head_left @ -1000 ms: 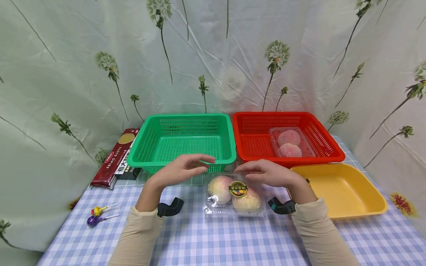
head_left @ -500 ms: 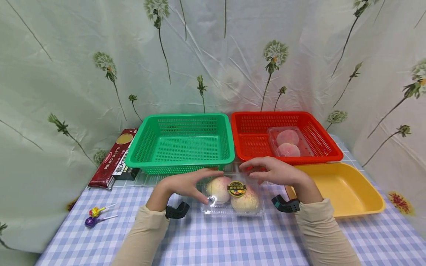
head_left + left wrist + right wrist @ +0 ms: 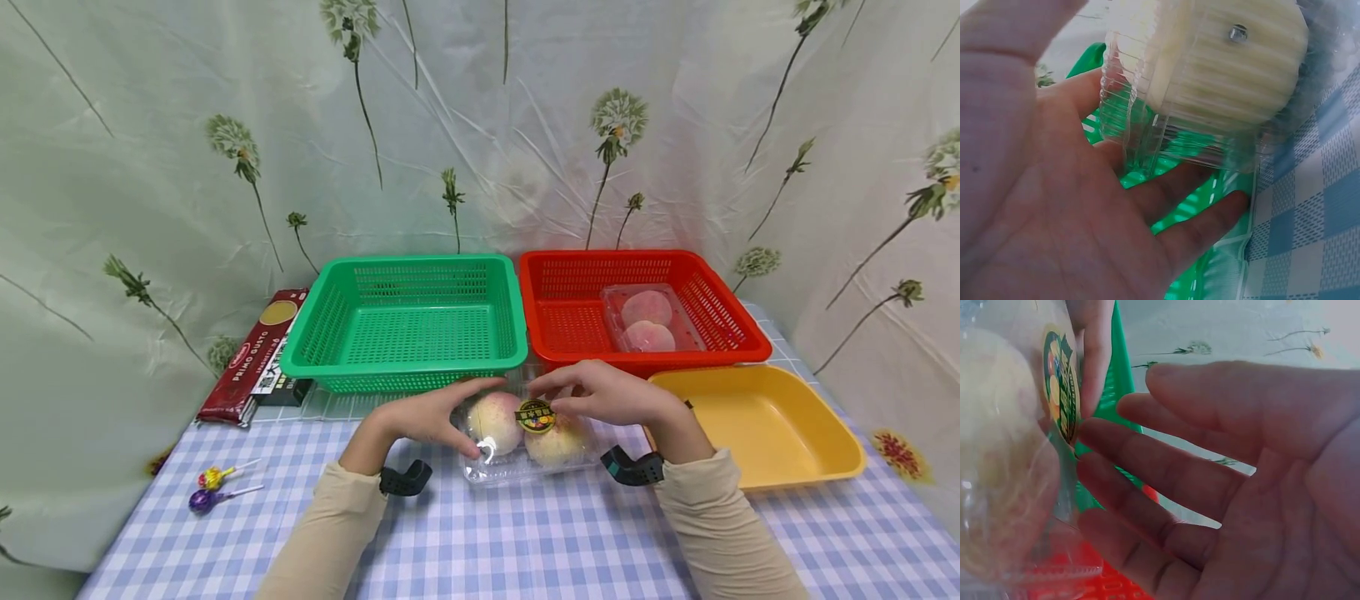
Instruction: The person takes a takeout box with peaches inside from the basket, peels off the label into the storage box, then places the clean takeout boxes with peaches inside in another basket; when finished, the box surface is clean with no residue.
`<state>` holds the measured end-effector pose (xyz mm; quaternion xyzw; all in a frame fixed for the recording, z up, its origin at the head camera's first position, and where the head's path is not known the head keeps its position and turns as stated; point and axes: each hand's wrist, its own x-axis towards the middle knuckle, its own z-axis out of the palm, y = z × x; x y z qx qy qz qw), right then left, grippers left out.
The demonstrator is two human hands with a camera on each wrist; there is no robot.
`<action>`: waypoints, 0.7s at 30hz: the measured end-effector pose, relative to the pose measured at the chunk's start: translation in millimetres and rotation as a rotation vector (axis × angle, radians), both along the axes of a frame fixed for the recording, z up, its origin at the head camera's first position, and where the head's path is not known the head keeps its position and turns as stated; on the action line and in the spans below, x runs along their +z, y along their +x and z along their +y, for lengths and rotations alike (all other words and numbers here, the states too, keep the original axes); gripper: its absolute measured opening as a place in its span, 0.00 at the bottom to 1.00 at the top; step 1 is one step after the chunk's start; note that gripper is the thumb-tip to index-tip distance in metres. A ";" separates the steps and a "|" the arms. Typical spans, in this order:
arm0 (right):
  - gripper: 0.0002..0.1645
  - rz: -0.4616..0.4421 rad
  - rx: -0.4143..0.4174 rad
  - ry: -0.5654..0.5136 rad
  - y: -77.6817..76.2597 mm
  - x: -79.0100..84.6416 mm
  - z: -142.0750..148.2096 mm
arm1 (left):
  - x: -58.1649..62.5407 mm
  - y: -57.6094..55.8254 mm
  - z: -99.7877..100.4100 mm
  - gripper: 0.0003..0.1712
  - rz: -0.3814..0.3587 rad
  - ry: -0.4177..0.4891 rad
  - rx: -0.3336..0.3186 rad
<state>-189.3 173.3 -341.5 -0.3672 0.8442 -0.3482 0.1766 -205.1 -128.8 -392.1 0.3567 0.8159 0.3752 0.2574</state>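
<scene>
A clear plastic clamshell box (image 3: 491, 477) with two pale peaches (image 3: 497, 423) sits on the cloth in front of the baskets in the head view. A round black and gold label (image 3: 535, 415) is on its lid. My left hand (image 3: 426, 417) holds the box's left end, thumb at the front and fingers behind; the left wrist view shows those fingers around the ribbed plastic wall (image 3: 1147, 106). Over the right part of the box hovers my right hand (image 3: 615, 398), its fingers loosely bent. In the right wrist view its fingertips (image 3: 1094, 434) are right at the label's edge.
Behind stand a green basket (image 3: 405, 368) and a red basket (image 3: 570, 358) with another pack of peaches (image 3: 648, 321). A yellow tray (image 3: 750, 425) is at right. At left lie a red spaghetti packet (image 3: 251, 362), a black box (image 3: 288, 392) and two lollipops (image 3: 208, 487).
My left hand has come down and right onto the clamshell box, its thumb and fingers spreading around the end. The box has turned slightly. My right hand has shifted a little left over the lid.
</scene>
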 end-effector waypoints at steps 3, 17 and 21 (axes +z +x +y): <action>0.21 -0.004 0.000 -0.017 0.3 -1.0 -2.7 | -1.7 -0.7 -0.5 0.58 -0.014 0.001 0.009; 0.08 0.095 -0.098 -0.051 -0.2 -12.1 -23.8 | -7.5 -2.9 -0.6 0.52 -0.067 0.060 0.046; 0.05 0.108 -0.120 -0.050 0.5 -10.5 -23.8 | -9.7 -4.0 -0.2 0.49 -0.068 0.094 0.052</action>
